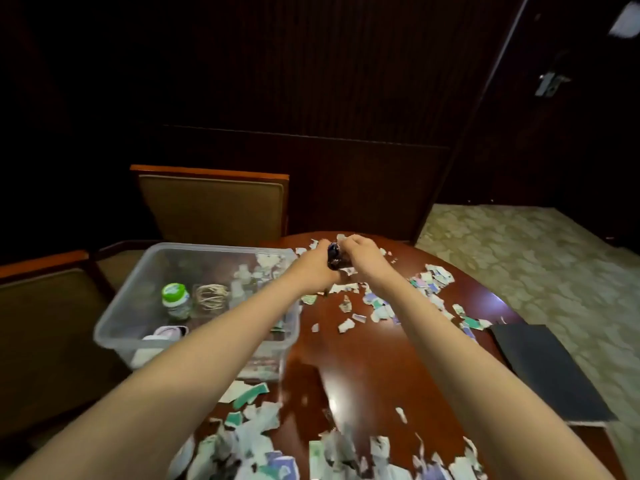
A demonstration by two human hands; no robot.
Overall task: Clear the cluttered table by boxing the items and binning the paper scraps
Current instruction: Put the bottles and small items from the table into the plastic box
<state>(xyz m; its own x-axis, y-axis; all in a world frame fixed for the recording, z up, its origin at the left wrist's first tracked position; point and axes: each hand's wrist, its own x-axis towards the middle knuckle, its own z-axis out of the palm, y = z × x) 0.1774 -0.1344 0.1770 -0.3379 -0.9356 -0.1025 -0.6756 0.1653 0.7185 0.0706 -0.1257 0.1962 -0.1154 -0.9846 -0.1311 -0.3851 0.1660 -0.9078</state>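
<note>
ahead, both hands [319, 261] [362, 254] around a dark glossy object [334, 257] amid ragged scraps [347, 326]

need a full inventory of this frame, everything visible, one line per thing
table: 1, glossy red-brown wood, centre
plastic box: 1, clear, on table's left side
jar: 1, green lid, inside box
rubber bands: 1 bundle, tan, inside box beside jar
white-pink item: 1, inside box, near corner; unclear what
paper scraps: many, white, green, blue, purple; spread over table
black flat item: 1, at table's right edge
dark object: 1, small, between both hands, far side
chairs: 2, wood frame, olive cushions, behind and left of table
carpet: beige pattern, right
left hand: grips dark object
right hand: grips it too
</note>
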